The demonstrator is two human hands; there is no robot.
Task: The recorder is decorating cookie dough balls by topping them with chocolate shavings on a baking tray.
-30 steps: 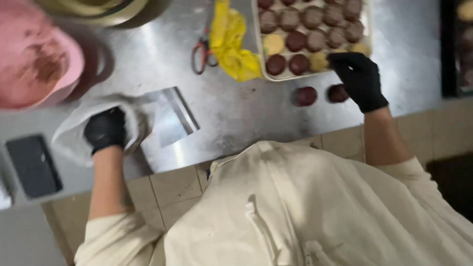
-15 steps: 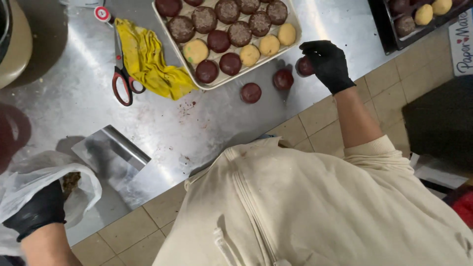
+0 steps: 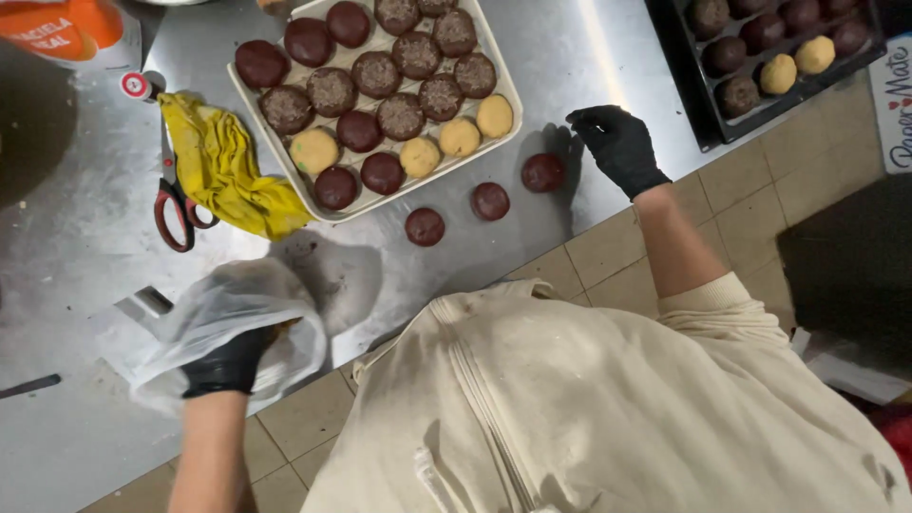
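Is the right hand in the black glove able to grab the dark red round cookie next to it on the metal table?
Probably yes: the right hand rests just beside the dark red round cookie, with only bare metal table between them.

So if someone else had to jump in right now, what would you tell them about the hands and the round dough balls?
Left hand, in a black glove, grips a clear plastic bag over the steel counter; what is inside the bag is hard to tell.
Right hand, also gloved, rests open on the counter just right of the nearest loose dark ball, not holding anything.
Three dark balls lie in a row on the counter in front of the white tray.
The tray is nearly full of dark, crumb-topped and pale balls.
Scissors and a yellow cloth lie left of the tray; a black tray of more balls sits at far right.
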